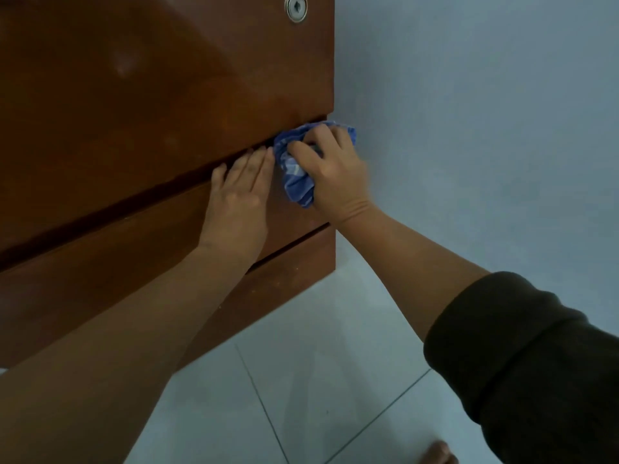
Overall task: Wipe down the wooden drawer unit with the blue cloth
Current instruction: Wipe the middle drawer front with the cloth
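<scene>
Fingers point(311, 147) of right hand point(335, 172) curled round crumpled blue checked cloth point(296, 182), bunching it against glossy reddish-brown wooden drawer unit point(134, 95). Fingers of left hand point(239, 199) straight and close together, tips tucked into dark gap between upper and middle drawer fronts; gripping nothing, only resting flat on wood.

Head view, only one given: cloth pressed at right-hand end of that gap, touching wood close to unit's right edge, part of it hanging below palm. Left hand just beside cloth, touching or nearly touching its edge. Round silver lock point(295, 7) near top right corner of upper front, well apart from both hands. Dark rolled-up sleeve point(522, 356) on right forearm. Pale blue wall point(469, 95) behind unit, pale tiled floor point(318, 380) below. Bare toe point(438, 453) at bottom edge.

Step in hand, by the look of it: wiping along seam between drawers, at its right end. Whether drawer is being eased open by left fingertips, cannot tell. Next move likely calls for drawing cloth leftward along seam with steady pressure, left hand shifted aside first, then down over lower fronts.
</scene>
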### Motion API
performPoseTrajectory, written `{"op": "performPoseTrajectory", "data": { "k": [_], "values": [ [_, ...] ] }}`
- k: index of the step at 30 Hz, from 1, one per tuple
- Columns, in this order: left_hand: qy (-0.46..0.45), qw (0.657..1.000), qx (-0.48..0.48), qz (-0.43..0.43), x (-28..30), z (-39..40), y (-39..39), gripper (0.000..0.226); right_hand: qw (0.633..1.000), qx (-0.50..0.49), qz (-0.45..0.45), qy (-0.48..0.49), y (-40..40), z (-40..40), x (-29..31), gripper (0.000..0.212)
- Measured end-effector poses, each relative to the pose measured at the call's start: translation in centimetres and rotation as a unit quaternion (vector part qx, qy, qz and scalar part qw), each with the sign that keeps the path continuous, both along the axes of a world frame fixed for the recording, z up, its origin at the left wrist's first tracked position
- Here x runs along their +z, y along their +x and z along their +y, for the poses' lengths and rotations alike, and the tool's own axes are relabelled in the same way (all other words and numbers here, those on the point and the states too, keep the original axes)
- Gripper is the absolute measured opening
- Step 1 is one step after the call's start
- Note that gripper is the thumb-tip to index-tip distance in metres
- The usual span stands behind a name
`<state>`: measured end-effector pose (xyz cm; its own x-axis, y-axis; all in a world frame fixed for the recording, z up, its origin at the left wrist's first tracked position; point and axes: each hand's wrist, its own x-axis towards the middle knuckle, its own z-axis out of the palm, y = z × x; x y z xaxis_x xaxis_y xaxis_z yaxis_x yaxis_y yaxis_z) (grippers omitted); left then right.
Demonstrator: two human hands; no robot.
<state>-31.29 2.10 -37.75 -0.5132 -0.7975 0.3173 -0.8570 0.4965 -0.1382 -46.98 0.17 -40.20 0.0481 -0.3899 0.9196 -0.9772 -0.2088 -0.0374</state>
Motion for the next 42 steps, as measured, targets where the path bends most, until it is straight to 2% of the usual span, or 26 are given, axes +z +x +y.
{"op": "performPoseTrajectory", "data": {
  "k": [4,8,13,16,18,20,22,29,33,38,42],
  "values": [
    [-0.018,1.0,-0.005,0.012,-0.6,-0.2,0.0,0.074,0.999,0.0,0.005,0.036,-0.5,0.2,-3.8,0.014],
    [-0.042,0.999,-0.006,0.003,-1.2,-0.3,-0.1,0.07,0.986,-0.006,0.022,0.166,-0.9,1.1,-8.8,0.022],
    [-0.05,0.999,-0.003,0.003,-1.4,-0.5,-0.4,0.068,0.961,-0.006,0.031,0.274,-0.7,1.7,-10.6,0.032],
    [-0.047,0.999,0.003,-0.001,-1.3,-0.4,-0.3,0.068,0.932,0.015,0.019,0.361,-0.6,1.6,-11.5,0.04],
    [-0.049,0.999,0.001,-0.01,-1.3,-0.4,-0.3,0.069,0.915,0.002,0.025,0.403,-0.6,1.6,-11.0,0.037],
    [-0.051,0.999,-0.002,-0.013,-1.3,-0.3,-0.3,0.07,0.884,-0.011,0.029,0.467,-0.6,1.9,-10.1,0.03],
    [-0.048,0.999,-0.002,-0.015,-1.1,-0.2,-0.2,0.07,0.843,-0.021,0.032,0.537,-0.7,2.1,-9.3,0.032],
    [-0.021,0.997,0.005,-0.069,-0.2,0.1,-0.2,0.072,0.827,-0.029,0.05,0.559,1.0,4.1,-6.3,0.028],
    [0.021,0.996,0.007,-0.087,1.1,0.8,1.0,0.079,0.812,-0.002,0.048,0.581,2.6,5.9,-4.5,0.024],
    [0.021,0.995,0.064,-0.072,0.5,3.5,8.0,0.087,0.773,0.016,0.094,0.627,5.8,8.4,-3.4,0.021],
    [0.005,0.99,0.126,-0.059,-0.2,5.7,15.8,0.086,0.751,0.063,0.1,0.649,9.9,9.6,-3.9,0.029]
  ]
}}
